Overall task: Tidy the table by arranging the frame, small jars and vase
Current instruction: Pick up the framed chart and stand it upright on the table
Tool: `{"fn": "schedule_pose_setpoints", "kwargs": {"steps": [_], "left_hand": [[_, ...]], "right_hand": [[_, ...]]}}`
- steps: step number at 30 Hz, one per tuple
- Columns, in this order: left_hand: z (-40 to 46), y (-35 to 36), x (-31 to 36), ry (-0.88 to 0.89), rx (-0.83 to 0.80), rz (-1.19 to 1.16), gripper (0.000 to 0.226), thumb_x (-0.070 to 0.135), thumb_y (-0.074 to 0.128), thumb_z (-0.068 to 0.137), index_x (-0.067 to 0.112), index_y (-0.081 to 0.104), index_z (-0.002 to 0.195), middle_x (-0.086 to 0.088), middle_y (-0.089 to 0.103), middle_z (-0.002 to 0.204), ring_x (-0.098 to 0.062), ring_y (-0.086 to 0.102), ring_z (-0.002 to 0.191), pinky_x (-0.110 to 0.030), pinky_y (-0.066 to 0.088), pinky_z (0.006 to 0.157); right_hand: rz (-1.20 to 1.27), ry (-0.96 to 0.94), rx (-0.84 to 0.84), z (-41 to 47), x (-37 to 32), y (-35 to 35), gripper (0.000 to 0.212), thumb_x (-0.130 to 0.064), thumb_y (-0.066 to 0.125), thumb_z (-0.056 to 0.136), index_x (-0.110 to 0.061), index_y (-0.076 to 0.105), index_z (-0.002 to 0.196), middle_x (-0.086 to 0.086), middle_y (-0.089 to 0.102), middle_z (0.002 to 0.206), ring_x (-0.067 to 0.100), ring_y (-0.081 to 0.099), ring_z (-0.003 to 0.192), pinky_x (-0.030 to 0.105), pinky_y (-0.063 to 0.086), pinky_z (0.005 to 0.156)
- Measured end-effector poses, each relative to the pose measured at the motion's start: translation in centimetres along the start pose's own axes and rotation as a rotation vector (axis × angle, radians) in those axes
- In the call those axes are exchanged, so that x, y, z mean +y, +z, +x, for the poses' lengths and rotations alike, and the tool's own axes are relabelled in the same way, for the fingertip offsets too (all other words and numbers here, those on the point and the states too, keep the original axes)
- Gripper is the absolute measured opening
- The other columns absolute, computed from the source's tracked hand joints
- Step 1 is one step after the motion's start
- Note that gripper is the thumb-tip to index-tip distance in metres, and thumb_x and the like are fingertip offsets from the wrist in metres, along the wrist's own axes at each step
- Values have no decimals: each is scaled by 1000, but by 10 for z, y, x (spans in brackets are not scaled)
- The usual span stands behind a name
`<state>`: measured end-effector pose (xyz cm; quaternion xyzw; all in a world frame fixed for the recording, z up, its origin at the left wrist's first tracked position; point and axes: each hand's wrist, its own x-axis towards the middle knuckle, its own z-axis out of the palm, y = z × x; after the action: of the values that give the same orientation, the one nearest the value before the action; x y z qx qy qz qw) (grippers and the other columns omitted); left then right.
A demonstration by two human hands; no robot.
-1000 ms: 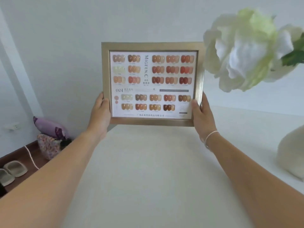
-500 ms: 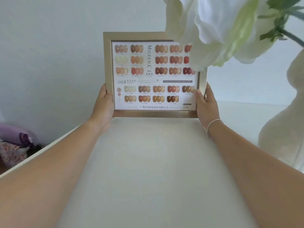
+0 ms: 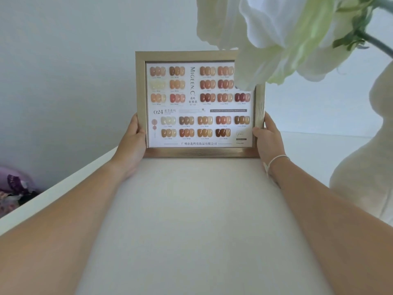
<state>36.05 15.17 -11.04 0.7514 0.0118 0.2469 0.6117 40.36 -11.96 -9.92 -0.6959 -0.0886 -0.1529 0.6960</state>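
You hold the frame (image 3: 200, 104) upright between both hands.
Your left hand (image 3: 133, 141) and right hand (image 3: 269, 141) grip its lower side edges, its bottom edge at the bench (image 3: 191, 220).

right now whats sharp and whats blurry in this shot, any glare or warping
Head view: the frame is fairly sharp, its large print readable and no glare on it; the flower close to the lens is soft and hides the frame's top right corner; the wide lens stretches the forearms and bends the table edge; light is soft and even, with only faint shadows under the hands.
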Motion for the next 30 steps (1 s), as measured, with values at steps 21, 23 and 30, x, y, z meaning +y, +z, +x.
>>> {"fn": "schedule_pose_setpoints", "kwargs": {"steps": [21, 23, 30], "left_hand": [[-28, -5, 5, 17, 112, 245, 57, 29, 32, 96, 35, 5, 146, -3, 38, 146, -20, 37, 133, -32, 28, 106], [-37, -7, 10, 38, 125, 261, 57, 30, 34, 96, 35, 7, 146, -5, 32, 149, -20, 35, 133, -33, 27, 106], [-89, -2, 27, 89, 88, 323, 55, 31, 37, 96, 39, 13, 144, -1, 32, 149, -21, 38, 132, -35, 30, 106]], "right_hand": [[-168, -64, 154, -28, -4, -8, 56, -24, 43, 89, -40, 25, 140, -5, 45, 122, 11, 51, 96, 24, 36, 82], [-220, -100, 171, -38, -6, -11, 54, -27, 45, 90, -39, 27, 139, -5, 43, 127, 10, 46, 102, 23, 34, 87], [-373, -205, 43, -89, -22, -22, 57, -23, 45, 87, -40, 26, 138, -21, 30, 119, -8, 28, 102, 18, 22, 92]]}}
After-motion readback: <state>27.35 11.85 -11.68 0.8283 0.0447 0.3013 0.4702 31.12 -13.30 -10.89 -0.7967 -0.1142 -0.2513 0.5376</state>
